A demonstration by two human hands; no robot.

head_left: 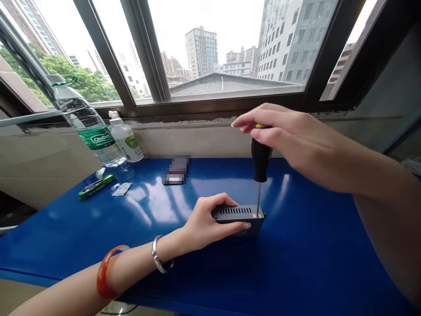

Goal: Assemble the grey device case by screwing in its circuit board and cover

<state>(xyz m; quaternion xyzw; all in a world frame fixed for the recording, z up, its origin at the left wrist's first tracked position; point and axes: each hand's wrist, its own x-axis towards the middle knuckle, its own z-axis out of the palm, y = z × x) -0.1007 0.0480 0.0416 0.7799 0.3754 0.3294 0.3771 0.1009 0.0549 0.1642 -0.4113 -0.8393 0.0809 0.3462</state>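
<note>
A small dark grey box with vent slots (237, 213) stands on its side on the blue table (312, 245). My left hand (205, 224) grips it, thumb over the top and fingers along its near face. My right hand (289, 136) is closed round the top of a screwdriver with a black and yellow handle (261, 160). The screwdriver stands upright, its thin shaft meeting the box's top right end.
A large water bottle (87, 125) and a small white bottle (126, 138) stand at the back left by the window sill. A green packet (96, 186), a small wrapper (121, 189) and a blurred flat object (177, 170) lie on the table.
</note>
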